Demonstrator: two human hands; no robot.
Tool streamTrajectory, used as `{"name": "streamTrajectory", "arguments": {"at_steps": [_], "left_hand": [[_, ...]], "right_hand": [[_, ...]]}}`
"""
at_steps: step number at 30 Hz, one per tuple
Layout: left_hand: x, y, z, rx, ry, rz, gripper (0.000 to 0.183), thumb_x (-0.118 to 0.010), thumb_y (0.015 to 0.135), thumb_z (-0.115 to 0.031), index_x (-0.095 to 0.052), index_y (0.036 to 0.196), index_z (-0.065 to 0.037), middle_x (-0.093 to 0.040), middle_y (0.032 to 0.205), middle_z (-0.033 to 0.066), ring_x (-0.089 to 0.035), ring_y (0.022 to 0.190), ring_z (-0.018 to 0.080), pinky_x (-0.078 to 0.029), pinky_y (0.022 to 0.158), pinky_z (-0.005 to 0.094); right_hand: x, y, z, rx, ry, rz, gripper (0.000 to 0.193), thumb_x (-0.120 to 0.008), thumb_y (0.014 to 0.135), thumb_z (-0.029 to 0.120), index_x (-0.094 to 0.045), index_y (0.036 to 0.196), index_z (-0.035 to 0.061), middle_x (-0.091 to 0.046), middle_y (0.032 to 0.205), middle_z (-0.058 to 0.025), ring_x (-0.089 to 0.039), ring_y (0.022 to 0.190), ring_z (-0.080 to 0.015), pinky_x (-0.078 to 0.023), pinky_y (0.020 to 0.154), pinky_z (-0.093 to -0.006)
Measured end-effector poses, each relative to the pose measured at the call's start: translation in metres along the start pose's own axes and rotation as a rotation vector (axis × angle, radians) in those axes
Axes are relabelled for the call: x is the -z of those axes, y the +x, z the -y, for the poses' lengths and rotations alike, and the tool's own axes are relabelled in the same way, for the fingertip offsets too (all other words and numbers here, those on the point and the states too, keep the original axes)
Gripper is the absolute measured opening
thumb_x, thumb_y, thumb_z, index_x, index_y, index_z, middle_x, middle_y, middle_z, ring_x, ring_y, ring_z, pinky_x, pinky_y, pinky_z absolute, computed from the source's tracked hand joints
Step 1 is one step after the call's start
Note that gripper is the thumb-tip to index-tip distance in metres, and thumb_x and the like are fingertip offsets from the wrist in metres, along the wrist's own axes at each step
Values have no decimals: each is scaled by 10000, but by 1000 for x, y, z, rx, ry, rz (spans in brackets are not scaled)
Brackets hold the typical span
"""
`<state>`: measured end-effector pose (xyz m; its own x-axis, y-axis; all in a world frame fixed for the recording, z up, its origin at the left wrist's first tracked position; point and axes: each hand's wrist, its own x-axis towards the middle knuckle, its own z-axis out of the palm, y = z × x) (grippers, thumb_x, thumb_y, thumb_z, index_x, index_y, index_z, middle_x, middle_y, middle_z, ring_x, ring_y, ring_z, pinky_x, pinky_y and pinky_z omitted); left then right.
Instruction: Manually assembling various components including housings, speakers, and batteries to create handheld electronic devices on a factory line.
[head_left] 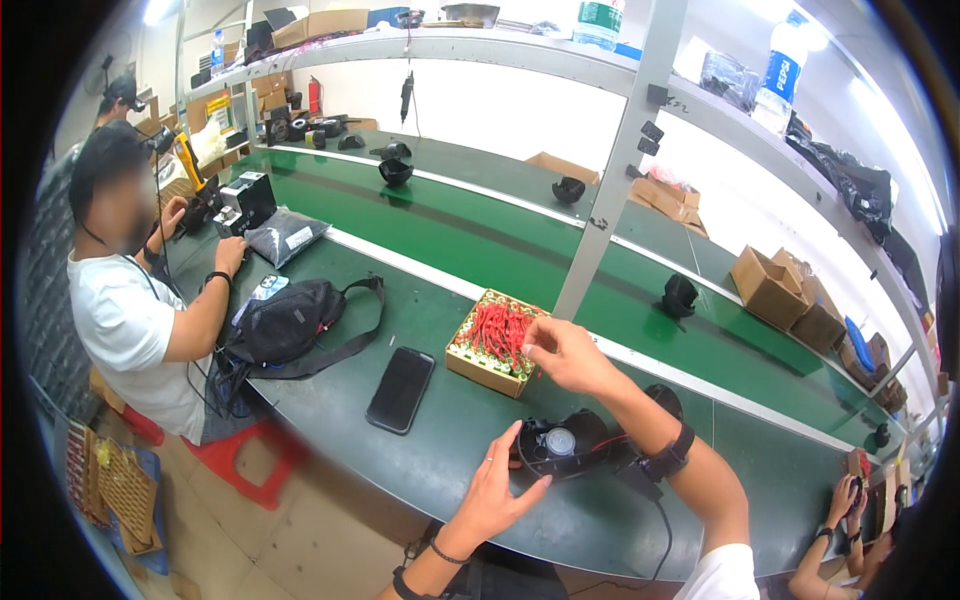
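My left hand (492, 500) is at the near left side of a round black plastic housing (597, 462). Its thumb and fingers are spread along the rim, and I cannot tell how firmly they touch it. Inside the housing sits a round silvery part (559, 441), with a thin red wire to its right. My right hand (572, 358) reaches over the right edge of a small cardboard box (487, 371). Its thumb and forefinger are pinched together beside the red wires (497, 330) that lie over several upright cylindrical cells; whatever is between the fingertips is hidden.
A black phone (400, 390) lies left of the box, and a black waist bag (290, 322) is farther left. A co-worker (130, 290) sits at the left. Black domed parts (679, 296) rest on the green belt (440, 235). A metal post (620, 170) rises beyond my right hand.
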<state>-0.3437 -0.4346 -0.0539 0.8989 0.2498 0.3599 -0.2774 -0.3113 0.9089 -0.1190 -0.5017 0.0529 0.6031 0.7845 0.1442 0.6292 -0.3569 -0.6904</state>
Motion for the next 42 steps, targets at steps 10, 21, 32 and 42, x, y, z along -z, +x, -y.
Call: {"name": "streamTrajectory", "arguments": {"at_steps": [10, 21, 32, 42], "left_hand": [[-1, 0, 1, 5, -24, 2, 909, -831, 898, -191, -300, 1591, 64, -560, 1411, 282, -644, 1226, 356, -570, 997, 429], [-2, 1, 3, -6, -19, -5, 909, -836, 892, -148, -294, 1592, 57, -590, 1397, 249, -661, 1209, 309, -572, 994, 414], [-2, -1, 2, 29, -22, -5, 898, -840, 896, -143, -304, 1592, 44, -565, 1416, 248, -647, 1230, 305, -572, 995, 409], [-1, 1, 3, 32, -45, -4, 903, -838, 896, -138, -296, 1592, 56, -571, 1417, 239, -642, 1231, 288, -567, 993, 398]], "right_hand": [[-14, -4, 2, 90, 60, -267, 146, -629, 1007, 116, -584, 976, -19, -649, 868, -168, -657, 802, -268, -529, 735, -401], [-1, -19, -7, 134, -218, -122, 164, -716, 941, 168, -699, 970, 8, -698, 916, -173, -689, 885, -333, -540, 814, -444], [-15, -12, -19, -8, -174, -38, 149, -761, 899, 136, -731, 910, -10, -731, 917, -170, -727, 858, -292, -573, 807, -409], [10, -18, 3, -34, 710, -106, 159, -482, 1152, 230, -448, 1144, 74, -675, 977, -95, -678, 906, -170, -581, 792, -337]]}}
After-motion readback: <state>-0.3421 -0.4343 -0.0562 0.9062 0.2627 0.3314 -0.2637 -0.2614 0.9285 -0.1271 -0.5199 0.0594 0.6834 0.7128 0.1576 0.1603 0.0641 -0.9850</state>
